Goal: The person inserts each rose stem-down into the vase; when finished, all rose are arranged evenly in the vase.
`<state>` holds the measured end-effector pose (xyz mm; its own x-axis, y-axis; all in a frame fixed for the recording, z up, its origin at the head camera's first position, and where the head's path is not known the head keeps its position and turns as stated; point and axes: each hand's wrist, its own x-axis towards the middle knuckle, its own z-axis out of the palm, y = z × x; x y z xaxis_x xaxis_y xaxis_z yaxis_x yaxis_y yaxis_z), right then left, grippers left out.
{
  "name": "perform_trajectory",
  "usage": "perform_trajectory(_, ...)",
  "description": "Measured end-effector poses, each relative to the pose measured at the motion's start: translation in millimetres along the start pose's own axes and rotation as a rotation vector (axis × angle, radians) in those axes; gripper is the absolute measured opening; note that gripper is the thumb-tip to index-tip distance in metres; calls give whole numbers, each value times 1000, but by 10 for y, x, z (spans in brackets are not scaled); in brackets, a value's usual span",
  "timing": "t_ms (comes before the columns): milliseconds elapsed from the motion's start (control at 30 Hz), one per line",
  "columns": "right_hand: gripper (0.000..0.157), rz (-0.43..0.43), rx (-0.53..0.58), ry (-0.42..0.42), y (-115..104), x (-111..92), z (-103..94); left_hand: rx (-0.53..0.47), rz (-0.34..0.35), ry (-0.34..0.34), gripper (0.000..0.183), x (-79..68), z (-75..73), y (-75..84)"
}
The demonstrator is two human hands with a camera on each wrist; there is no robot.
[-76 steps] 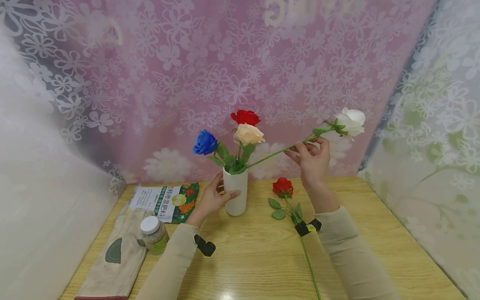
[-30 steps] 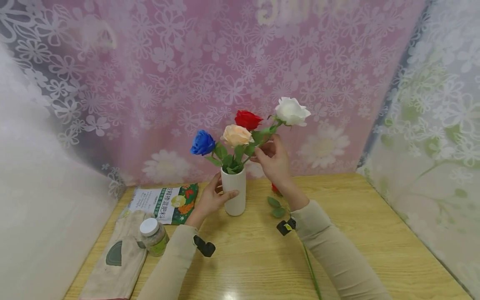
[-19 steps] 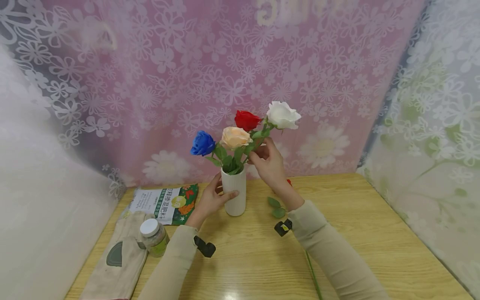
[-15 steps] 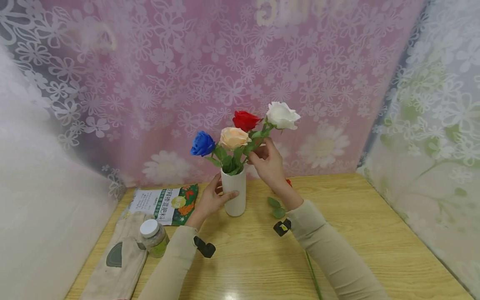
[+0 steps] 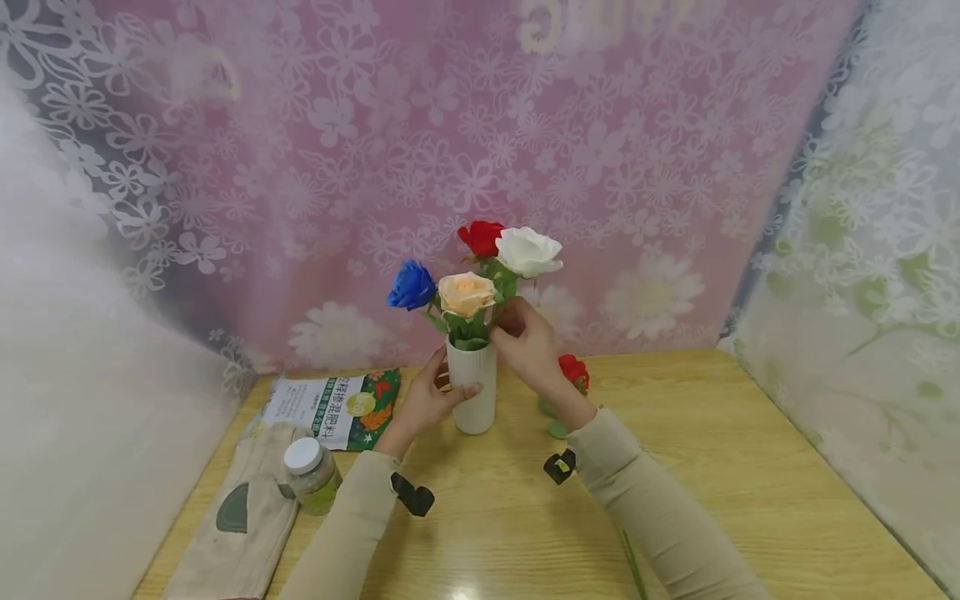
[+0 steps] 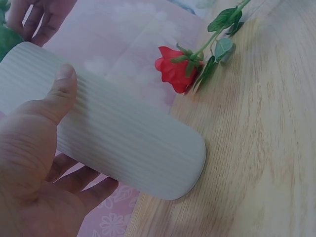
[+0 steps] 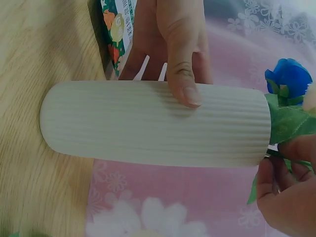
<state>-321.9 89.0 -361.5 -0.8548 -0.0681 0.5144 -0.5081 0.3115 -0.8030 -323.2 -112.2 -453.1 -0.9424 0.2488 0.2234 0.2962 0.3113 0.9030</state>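
Note:
A white ribbed vase [image 5: 474,392] stands upright on the table, and my left hand [image 5: 431,400] grips it from the left, thumb across its front. Blue [image 5: 411,285], peach [image 5: 467,294] and red [image 5: 480,238] roses rise from it. At the vase's right rim my right hand [image 5: 528,346] pinches the stem of a white rose [image 5: 528,252], whose bloom sits right of the red one. In the right wrist view, the right fingertips [image 7: 266,182] hold a green stem close to the rim. The stem's lower end is hidden inside the vase.
Another red rose [image 6: 177,69] lies on the table to the right, partly behind my right forearm in the head view. On the left are a printed packet [image 5: 337,408], a lidded jar [image 5: 311,475] and folded beige cloth [image 5: 240,517]. A flowered pink curtain [image 5: 420,125] hangs behind.
The right hand has brought the white rose from far right toward the vase, swinging it more upright and lowering it. The left hand keeps hold of the vase.

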Motion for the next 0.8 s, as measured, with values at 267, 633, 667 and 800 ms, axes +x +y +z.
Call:
perform_trajectory(267, 17, 21, -8, 26, 36, -5, -34, -15, -11, 8, 88, 16, 15, -29)
perform_trajectory(633, 19, 73, 112, 110, 19, -17, -72, -6, -21, 14, 88, 7, 34, -30)
perform_trajectory(667, 20, 71, 118, 113, 21, -15, -75, -5, -26, 15, 89, 10, 35, -33)
perform_trajectory(800, 21, 62, 118, 117, 37, -7, -72, -3, -26, 17, 89, 15, 34, -38)
